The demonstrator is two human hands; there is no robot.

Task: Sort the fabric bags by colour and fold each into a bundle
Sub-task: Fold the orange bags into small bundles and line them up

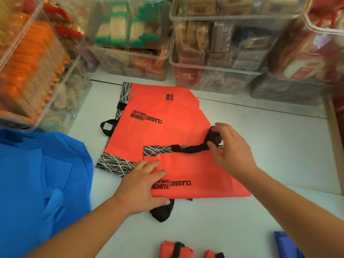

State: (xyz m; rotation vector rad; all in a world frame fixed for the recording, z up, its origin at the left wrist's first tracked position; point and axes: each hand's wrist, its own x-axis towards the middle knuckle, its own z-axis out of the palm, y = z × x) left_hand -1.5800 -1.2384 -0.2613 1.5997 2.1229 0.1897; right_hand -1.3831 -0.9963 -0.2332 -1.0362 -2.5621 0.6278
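Note:
A folded orange fabric bag point(201, 175) with black print lies on the white table in front of me. My left hand point(143, 185) presses flat on its left edge, thumb at the bottom. My right hand point(230, 146) pinches the bag's black strap handle point(193, 148) at the top edge. Under and behind it lie flat orange bags point(158, 116) with black-and-white trim. Two orange bundles tied with black straps, the left one point(175, 248) and the right one point(214, 255), sit at the near edge. A heap of blue bags point(41, 183) is on the left.
Clear plastic bins of packaged snacks line the back point(219, 53) and the left side point(28, 62). A blue folded bag point(286, 244) shows at the bottom right. The white table point(279, 142) extends to the right of the bags.

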